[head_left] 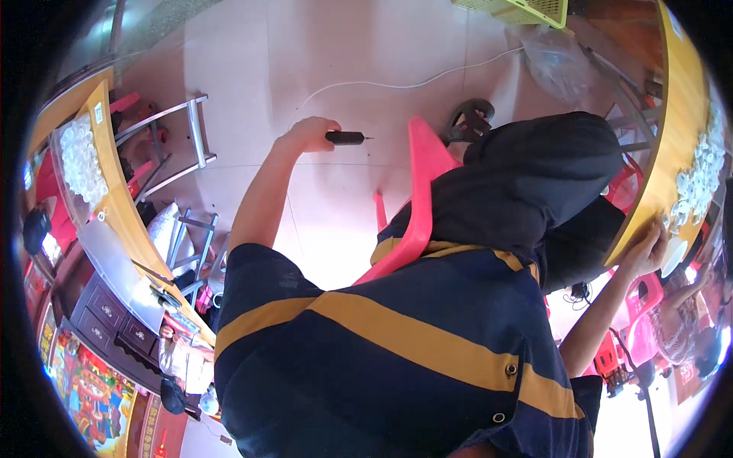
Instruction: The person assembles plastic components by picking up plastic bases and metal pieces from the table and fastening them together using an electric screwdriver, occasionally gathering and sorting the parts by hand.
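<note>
My left hand (pixel 311 135) is stretched out above the floor, closed around the black handle of a small tool (pixel 346 138). A thin metal tip points right from the handle; its exact kind is too small to make out. Far to the right, my right hand (pixel 647 248) is at the edge of a yellow wooden table (pixel 637 217). Its fingers are bent together beside a pile of small clear plastic pieces (pixel 699 179). Whatever they pinch, if anything, is too small to see. A white round dish or lid (pixel 673 257) lies close to that hand.
A pink plastic chair or stool (pixel 420 191) stands by my dark-trousered leg. A white cable (pixel 397 85) crosses the floor below a yellow-green crate (pixel 527 11). At left, another table (pixel 126 206) bears a tray of clear pieces (pixel 80 164), with metal-legged stools (pixel 197 133) nearby. Other people sit at both sides.
</note>
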Tool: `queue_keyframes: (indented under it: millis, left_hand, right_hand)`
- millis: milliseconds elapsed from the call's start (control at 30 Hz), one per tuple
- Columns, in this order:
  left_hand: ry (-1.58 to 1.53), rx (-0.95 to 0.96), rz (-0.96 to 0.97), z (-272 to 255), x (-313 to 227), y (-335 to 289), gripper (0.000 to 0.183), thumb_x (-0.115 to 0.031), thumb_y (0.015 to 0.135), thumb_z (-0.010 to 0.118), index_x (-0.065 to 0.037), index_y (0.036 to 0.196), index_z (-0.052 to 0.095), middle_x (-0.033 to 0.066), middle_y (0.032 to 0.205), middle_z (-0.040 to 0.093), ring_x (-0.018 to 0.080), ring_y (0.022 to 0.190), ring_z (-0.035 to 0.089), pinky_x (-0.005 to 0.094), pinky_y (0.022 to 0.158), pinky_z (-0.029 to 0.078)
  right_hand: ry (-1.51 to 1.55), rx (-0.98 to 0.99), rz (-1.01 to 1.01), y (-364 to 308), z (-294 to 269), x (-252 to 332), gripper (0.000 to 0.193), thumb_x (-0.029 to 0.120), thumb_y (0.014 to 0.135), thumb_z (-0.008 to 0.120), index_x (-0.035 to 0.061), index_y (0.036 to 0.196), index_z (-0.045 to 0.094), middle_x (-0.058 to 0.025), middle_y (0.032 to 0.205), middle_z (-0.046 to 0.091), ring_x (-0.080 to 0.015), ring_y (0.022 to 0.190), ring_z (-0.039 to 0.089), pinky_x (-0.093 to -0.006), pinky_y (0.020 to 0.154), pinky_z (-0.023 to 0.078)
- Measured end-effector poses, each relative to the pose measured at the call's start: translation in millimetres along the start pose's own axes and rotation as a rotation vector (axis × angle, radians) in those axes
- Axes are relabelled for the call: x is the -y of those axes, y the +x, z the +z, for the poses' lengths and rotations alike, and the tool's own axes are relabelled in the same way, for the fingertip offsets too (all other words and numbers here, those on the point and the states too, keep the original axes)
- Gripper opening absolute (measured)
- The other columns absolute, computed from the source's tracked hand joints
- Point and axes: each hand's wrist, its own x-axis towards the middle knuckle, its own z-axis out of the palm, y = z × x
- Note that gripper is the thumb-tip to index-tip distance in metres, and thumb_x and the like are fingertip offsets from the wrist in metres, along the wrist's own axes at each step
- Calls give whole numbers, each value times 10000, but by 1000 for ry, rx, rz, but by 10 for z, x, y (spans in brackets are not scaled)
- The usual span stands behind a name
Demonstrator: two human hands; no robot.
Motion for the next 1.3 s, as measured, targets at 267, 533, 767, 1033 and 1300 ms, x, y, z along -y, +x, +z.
queue_keyframes:
  millis: [267, 533, 767, 1033, 1300]
  left_hand:
    - [-969, -74, 12, -720, -480, -323, 502, -118, 828, 691, -28, 1315, 605, 46, 998, 688, 119, 773, 612, 286, 709, 504]
    - [-1398, -301, 485, -915, -1630, -712, 565, -106, 863, 655, -33, 1406, 517, 111, 1062, 709, 133, 761, 644, 286, 736, 522]
    - [-1277, -38, 753, -1152, -2993, -971, 613, -92, 831, 662, -9, 1416, 500, 131, 1118, 701, 135, 843, 656, 284, 783, 527]
    - [-974, 98, 816, -1167, -3917, -969, 646, -159, 809, 695, 17, 1398, 498, 111, 1090, 671, 138, 858, 624, 268, 766, 512]
    - [-874, 220, 765, -1146, -4398, -869, 572, -17, 816, 652, 12, 1373, 525, 89, 1173, 646, 150, 1026, 622, 273, 810, 520]
  right_hand:
    - [33, -3, -22, -14, -39, -26, 226, 117, 1011, 584, -32, 1142, 694, -101, 1113, 728, -172, 1033, 668, -291, 960, 510]
    - [233, -105, 70, -150, -3, 154, 251, 155, 1024, 576, -15, 1180, 674, -85, 1103, 711, -147, 932, 644, -274, 829, 516]
    - [596, 235, 162, -427, 145, 1155, 344, 246, 1072, 483, -1, 1268, 620, -116, 1126, 693, -155, 920, 654, -289, 803, 521]
    - [1094, 589, 424, -559, 229, 1408, 722, 622, 1045, 269, 12, 1283, 575, -37, 908, 685, -82, 746, 625, -190, 615, 482]
    - [1084, 423, 410, -615, -263, 1262, 592, 536, 1063, 369, 22, 1205, 627, 8, 806, 624, -47, 627, 548, -171, 529, 405]
